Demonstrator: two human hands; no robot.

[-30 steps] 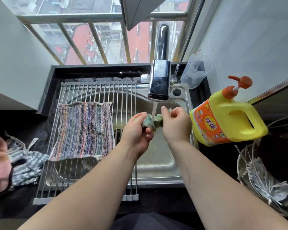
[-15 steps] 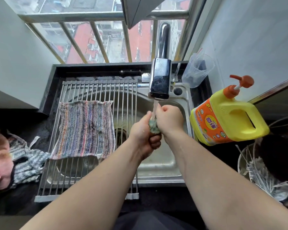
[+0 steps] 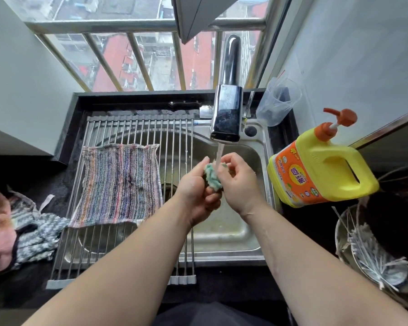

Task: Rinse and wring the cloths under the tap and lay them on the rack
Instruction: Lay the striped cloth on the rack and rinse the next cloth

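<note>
Water runs from the chrome tap (image 3: 226, 118) onto a small bunched green-and-white cloth (image 3: 213, 176). My left hand (image 3: 196, 191) grips the cloth from the left and below. My right hand (image 3: 238, 182) holds its right side, fingers curled round it, directly under the stream over the steel sink (image 3: 257, 231). A striped multicolour cloth (image 3: 119, 184) lies spread flat on the roll-up wire rack (image 3: 127, 125) covering the sink's left half. Most of the green cloth is hidden between my hands.
A yellow and orange pump detergent jug (image 3: 320, 170) stands right of the sink. A clear plastic cup (image 3: 277, 102) sits behind it. More cloths, pink and grey-white (image 3: 31, 234), lie piled on the dark counter at left. A bowl of white sticks (image 3: 375, 255) sits at right.
My hands pressed tightly together round the cloth half a second ago; now they have parted slightly and more of the green cloth shows between them under the running water.
</note>
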